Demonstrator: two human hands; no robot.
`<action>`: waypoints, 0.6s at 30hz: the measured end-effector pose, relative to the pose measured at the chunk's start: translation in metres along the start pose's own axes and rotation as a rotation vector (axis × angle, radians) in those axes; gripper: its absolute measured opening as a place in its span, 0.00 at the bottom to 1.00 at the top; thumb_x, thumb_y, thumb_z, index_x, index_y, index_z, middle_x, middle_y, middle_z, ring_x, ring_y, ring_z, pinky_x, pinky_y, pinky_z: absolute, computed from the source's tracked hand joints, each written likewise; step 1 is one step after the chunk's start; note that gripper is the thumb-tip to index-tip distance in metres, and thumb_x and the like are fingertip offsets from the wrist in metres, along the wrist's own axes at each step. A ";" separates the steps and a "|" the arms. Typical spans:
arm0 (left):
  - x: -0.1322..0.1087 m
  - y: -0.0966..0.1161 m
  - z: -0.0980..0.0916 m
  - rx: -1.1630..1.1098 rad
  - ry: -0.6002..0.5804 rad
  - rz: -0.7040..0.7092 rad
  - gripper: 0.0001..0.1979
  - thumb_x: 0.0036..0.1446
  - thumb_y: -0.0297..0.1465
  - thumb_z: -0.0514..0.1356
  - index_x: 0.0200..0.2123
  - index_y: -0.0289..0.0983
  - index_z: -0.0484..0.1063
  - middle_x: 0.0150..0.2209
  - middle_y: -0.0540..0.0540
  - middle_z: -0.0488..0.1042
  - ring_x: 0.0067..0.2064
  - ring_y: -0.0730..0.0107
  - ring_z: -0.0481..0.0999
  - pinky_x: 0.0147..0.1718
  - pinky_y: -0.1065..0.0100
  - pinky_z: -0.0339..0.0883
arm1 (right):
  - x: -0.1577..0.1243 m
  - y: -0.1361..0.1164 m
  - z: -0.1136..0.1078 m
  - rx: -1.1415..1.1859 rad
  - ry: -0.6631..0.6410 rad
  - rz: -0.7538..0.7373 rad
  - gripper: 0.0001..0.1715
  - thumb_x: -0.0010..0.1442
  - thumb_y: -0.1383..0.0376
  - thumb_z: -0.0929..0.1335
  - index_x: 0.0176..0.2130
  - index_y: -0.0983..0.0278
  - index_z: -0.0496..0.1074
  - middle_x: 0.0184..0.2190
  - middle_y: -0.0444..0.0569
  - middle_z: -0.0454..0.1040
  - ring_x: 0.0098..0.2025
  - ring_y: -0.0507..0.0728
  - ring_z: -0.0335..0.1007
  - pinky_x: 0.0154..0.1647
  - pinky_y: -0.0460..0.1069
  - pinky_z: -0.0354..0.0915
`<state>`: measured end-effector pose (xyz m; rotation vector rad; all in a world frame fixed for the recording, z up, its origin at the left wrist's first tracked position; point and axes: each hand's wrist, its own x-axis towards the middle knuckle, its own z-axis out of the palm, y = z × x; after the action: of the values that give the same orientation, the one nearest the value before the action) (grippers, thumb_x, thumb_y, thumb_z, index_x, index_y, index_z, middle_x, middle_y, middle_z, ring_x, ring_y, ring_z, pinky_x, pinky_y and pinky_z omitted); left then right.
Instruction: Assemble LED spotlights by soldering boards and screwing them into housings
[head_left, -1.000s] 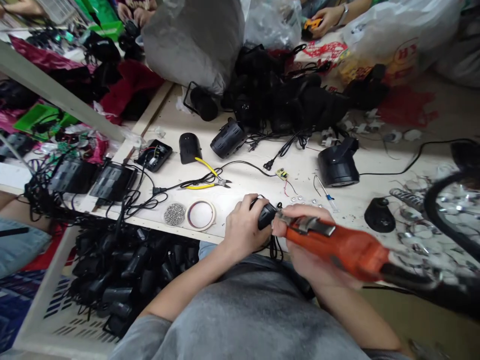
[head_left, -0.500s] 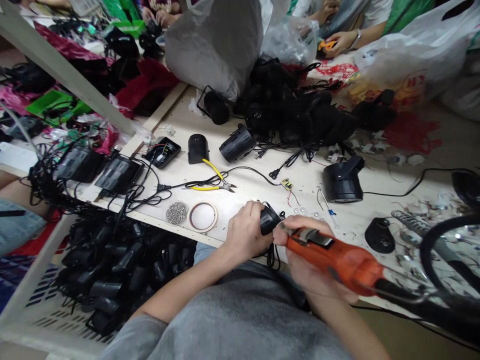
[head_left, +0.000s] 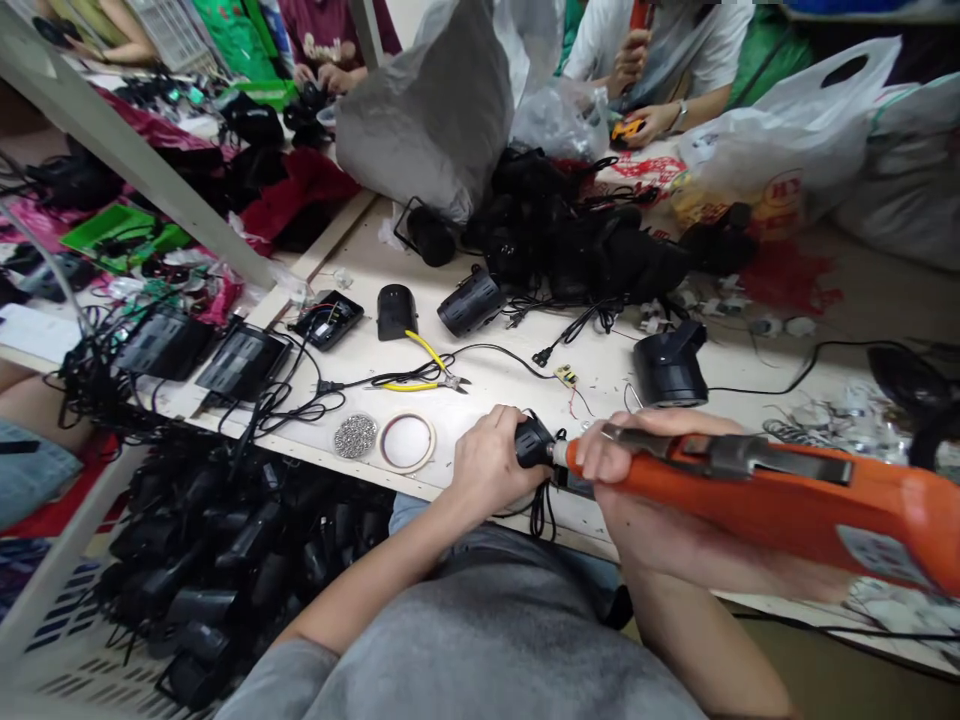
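Observation:
My left hand [head_left: 491, 458] is closed around a small black plastic housing [head_left: 531, 442] at the table's front edge. A black cord [head_left: 541, 512] hangs beneath it. In my right hand [head_left: 652, 500] is an orange electric screwdriver [head_left: 757, 490], its fingers wrapped round the body. The tool lies nearly level, its tip at the right side of the housing; whether it sits on a screw is too small to tell. Just left of my left hand are a roll of tape [head_left: 406, 443] and a round dish of small screws [head_left: 355, 436]. Yellow-handled cutters [head_left: 431, 370] lie beyond.
Black housings [head_left: 471, 302] and a larger black lamp body [head_left: 670, 365] stand farther back, with a small circuit board [head_left: 566, 376] between. A crate [head_left: 90, 660] full of black parts is at lower left. Across the table, a co-worker's hand [head_left: 651, 125] holds something orange.
The orange screwdriver has swung from a downward slant to nearly level, its tip now at the housing. My left hand keeps its hold. A co-worker opposite has raised a tool.

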<state>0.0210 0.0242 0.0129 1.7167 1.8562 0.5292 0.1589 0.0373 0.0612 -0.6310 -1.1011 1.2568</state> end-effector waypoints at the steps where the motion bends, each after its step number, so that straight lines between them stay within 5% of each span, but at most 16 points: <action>1: 0.001 0.000 -0.001 -0.012 -0.006 -0.008 0.25 0.47 0.37 0.69 0.47 0.41 0.67 0.46 0.46 0.76 0.48 0.55 0.77 0.44 0.59 0.71 | 0.005 0.003 0.003 0.017 -0.007 -0.051 0.40 0.52 0.28 0.62 0.43 0.53 0.79 0.23 0.46 0.70 0.24 0.59 0.67 0.29 0.57 0.66; 3: 0.001 0.000 -0.001 -0.024 -0.014 -0.015 0.25 0.47 0.37 0.69 0.47 0.41 0.66 0.46 0.46 0.76 0.48 0.54 0.77 0.43 0.59 0.71 | 0.015 0.014 0.009 0.068 -0.043 -0.128 0.40 0.53 0.31 0.63 0.43 0.57 0.80 0.23 0.47 0.70 0.23 0.59 0.67 0.26 0.56 0.67; 7: -0.002 0.000 0.003 0.009 -0.010 -0.027 0.22 0.49 0.37 0.68 0.45 0.41 0.65 0.44 0.45 0.75 0.46 0.53 0.78 0.41 0.58 0.71 | 0.029 0.034 0.017 0.158 -0.086 -0.027 0.45 0.49 0.28 0.63 0.41 0.61 0.79 0.23 0.47 0.70 0.20 0.57 0.66 0.19 0.53 0.65; 12: -0.006 0.000 0.007 0.028 0.009 0.027 0.24 0.50 0.37 0.66 0.48 0.40 0.63 0.44 0.42 0.75 0.46 0.51 0.77 0.43 0.56 0.72 | 0.034 0.039 0.027 0.145 -0.023 0.006 0.32 0.53 0.35 0.65 0.36 0.59 0.74 0.31 0.48 0.74 0.19 0.53 0.66 0.16 0.50 0.62; 18: -0.005 0.002 0.006 0.013 0.001 -0.015 0.19 0.50 0.35 0.66 0.44 0.39 0.65 0.42 0.41 0.76 0.44 0.51 0.78 0.42 0.56 0.72 | 0.027 0.046 0.027 0.121 -0.003 -0.037 0.38 0.51 0.32 0.65 0.36 0.62 0.76 0.26 0.47 0.72 0.20 0.54 0.67 0.18 0.51 0.65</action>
<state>0.0268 0.0186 0.0100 1.7103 1.8758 0.5136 0.1131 0.0694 0.0396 -0.5156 -1.0268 1.2821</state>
